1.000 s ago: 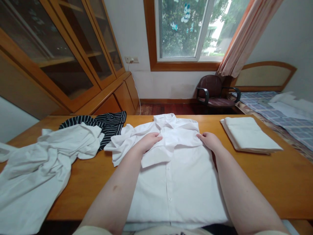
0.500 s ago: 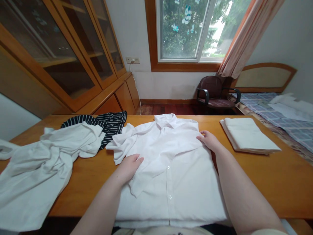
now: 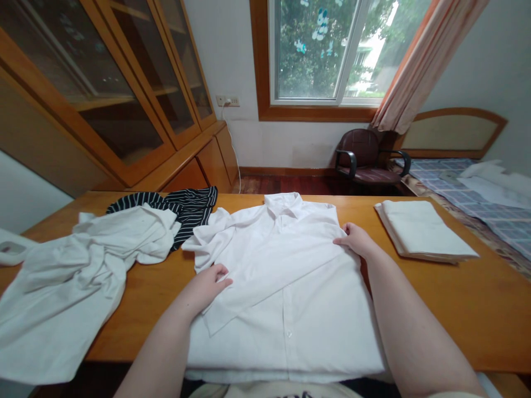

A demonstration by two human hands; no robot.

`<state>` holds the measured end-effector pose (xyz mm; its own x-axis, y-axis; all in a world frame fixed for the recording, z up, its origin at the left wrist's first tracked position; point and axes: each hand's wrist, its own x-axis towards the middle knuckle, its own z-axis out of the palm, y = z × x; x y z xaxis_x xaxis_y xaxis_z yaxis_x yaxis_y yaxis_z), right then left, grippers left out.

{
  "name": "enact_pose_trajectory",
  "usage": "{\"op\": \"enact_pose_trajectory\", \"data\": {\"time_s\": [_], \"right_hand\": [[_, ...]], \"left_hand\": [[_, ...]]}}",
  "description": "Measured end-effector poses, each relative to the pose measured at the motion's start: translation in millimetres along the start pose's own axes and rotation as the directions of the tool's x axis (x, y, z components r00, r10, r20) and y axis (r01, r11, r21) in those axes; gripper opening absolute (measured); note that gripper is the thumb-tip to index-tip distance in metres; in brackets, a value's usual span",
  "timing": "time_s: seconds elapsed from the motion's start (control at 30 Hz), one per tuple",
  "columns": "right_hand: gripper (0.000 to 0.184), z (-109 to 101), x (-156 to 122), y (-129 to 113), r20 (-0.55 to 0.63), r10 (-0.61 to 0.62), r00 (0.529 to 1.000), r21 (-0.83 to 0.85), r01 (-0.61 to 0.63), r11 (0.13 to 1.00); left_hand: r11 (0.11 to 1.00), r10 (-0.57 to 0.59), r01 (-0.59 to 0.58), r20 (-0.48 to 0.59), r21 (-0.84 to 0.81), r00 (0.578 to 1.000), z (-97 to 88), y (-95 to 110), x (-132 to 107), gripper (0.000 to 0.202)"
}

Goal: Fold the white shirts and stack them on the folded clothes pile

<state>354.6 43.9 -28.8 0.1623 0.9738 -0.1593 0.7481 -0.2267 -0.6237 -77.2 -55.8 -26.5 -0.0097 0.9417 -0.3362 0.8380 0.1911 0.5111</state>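
A white button-up shirt (image 3: 286, 287) lies flat on the wooden table (image 3: 448, 309), collar pointing away from me. My left hand (image 3: 206, 288) is at the shirt's left edge, fingers curled and pinching the cloth of a sleeve folded across the chest. My right hand (image 3: 355, 240) rests on the shirt's right shoulder edge, fingers bent and pressing the fabric down.
A crumpled white garment (image 3: 74, 282) and a black-and-white striped garment (image 3: 182, 207) lie at the left. A folded white cloth (image 3: 423, 229) sits at the right. Beyond the table stand a dark armchair (image 3: 365, 160), a wooden cabinet (image 3: 103, 94) and a bed (image 3: 489, 204).
My left hand has moved from the chest back and down to the shirt's left edge, drawing the sleeve diagonally across the front. My right hand has stayed on the right shoulder.
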Motion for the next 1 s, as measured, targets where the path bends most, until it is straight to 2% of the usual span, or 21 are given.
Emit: {"op": "enact_pose_trajectory", "data": {"time_s": [0.13, 0.23, 0.3, 0.43, 0.57, 0.67, 0.77, 0.83, 0.9, 1.0], "right_hand": [[0.038, -3, -2, -2, 0.018, 0.036, 0.999, 0.038, -0.037, 0.999], [0.032, -6, -2, 2, 0.066, 0.087, 0.994, 0.130, -0.095, 0.987], [0.028, -7, 0, 8, 0.113, 0.077, 0.991, 0.184, -0.097, 0.978], [0.042, -6, 4, 18, 0.166, 0.045, 0.985, 0.271, -0.090, 0.958], [0.047, -4, 4, 17, 0.151, 0.058, 0.987, 0.233, -0.092, 0.968], [0.047, -4, 1, 12, 0.147, 0.048, 0.988, 0.160, -0.071, 0.985], [0.034, -3, 2, 8, 0.079, 0.039, 0.996, 0.087, -0.045, 0.995], [0.035, -2, 5, 7, 0.026, 0.031, 0.999, 0.067, -0.032, 0.997], [0.035, 0, 7, 7, 0.011, 0.013, 1.000, 0.052, -0.014, 0.999], [0.025, 3, 6, 6, 0.055, -0.007, 0.998, -0.007, 0.007, 1.000]], "left_hand": [[0.999, 0.035, -0.035, 0.036, 0.008, 0.999, -1.1, -3, -4, 0.023], [0.999, 0.033, -0.033, 0.035, 0.011, 0.999, -1.9, -3, -6, 0.020], [0.999, 0.048, -0.049, 0.041, 0.017, 0.998, -2.6, -4, -7, 0.019], [0.998, 0.057, -0.057, 0.052, -0.008, 0.997, -4.1, -7, -6, 0.017], [0.999, 0.037, -0.037, 0.082, 0.005, 0.996, -5.8, -9, -8, 0.016], [0.998, -0.015, 0.010, 0.079, 0.069, 0.997, -7.6, -5, -9, 0.023], [0.984, -0.065, 0.064, -0.001, 0.165, 0.998, -10.7, 11, -8, 0.032], [0.981, -0.030, 0.041, -0.060, 0.192, 0.998, -13.1, 32, -6, 0.037], [0.982, 0.049, -0.037, -0.061, 0.183, 0.997, -14.8, 58, -4, 0.041], [0.966, 0.211, -0.210, 0.015, 0.153, 0.977, -12.2, 104, 3, 0.044]]}}
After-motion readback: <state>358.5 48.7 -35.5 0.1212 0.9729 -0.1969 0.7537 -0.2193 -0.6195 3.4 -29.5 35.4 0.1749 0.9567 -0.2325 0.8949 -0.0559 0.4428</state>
